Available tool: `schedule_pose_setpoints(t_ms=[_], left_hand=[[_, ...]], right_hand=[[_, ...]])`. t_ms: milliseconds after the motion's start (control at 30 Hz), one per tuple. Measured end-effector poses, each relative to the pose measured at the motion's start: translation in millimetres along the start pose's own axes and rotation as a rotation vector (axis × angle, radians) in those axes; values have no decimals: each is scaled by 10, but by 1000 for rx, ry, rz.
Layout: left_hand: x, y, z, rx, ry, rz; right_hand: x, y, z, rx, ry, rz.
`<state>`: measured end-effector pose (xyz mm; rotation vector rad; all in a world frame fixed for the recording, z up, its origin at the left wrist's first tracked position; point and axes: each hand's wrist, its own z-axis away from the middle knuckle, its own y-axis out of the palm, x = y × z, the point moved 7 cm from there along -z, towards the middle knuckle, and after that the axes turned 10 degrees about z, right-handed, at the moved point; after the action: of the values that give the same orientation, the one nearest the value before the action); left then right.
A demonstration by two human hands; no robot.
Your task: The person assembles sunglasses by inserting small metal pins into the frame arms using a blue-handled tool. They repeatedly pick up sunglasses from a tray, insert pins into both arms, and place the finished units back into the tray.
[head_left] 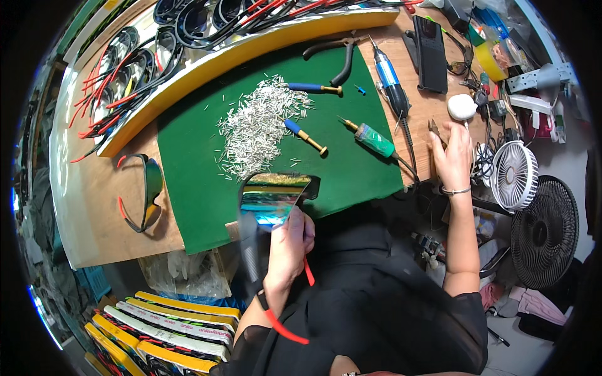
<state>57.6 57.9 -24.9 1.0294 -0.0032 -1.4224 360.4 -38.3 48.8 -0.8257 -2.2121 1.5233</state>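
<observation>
My left hand (292, 241) is closed on a pair of wraparound sunglasses (269, 195), thumb pressed to the lower edge of the mirrored lens. The lens shines gold and blue; the dark temples end in red tips and hang down past my wrist, slightly blurred. Out to the right, my right hand (454, 156) rests palm down on the wooden tabletop, fingers bent. Small pliers (434, 129) stick out between its thumb and fingers, their handles partly hidden. Just beyond the fingertips is a white rounded device (462, 107) with a cable.
On the green mat (207, 207) lie many small metal pins (254, 135), two blue-handled screwdrivers (305, 137), a green-handled soldering iron (374, 140) and black pliers (343, 59). A blue electric screwdriver (392, 81), other sunglasses (150, 194), a yellow-edged tray (244, 53) and a white fan (514, 175) surround it.
</observation>
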Motion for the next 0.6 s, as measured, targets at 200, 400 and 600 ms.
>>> schedule_pose_setpoints(t_ms=[200, 400, 600], left_hand=[[-95, 94, -39, 20, 90, 25], [-210, -103, 0, -63, 142, 162], [-158, -115, 72, -94, 149, 228]], right_hand=[[-84, 176, 445, -3, 67, 19], [-121, 68, 451, 124, 170, -179], [1166, -620, 537, 362, -310, -735]])
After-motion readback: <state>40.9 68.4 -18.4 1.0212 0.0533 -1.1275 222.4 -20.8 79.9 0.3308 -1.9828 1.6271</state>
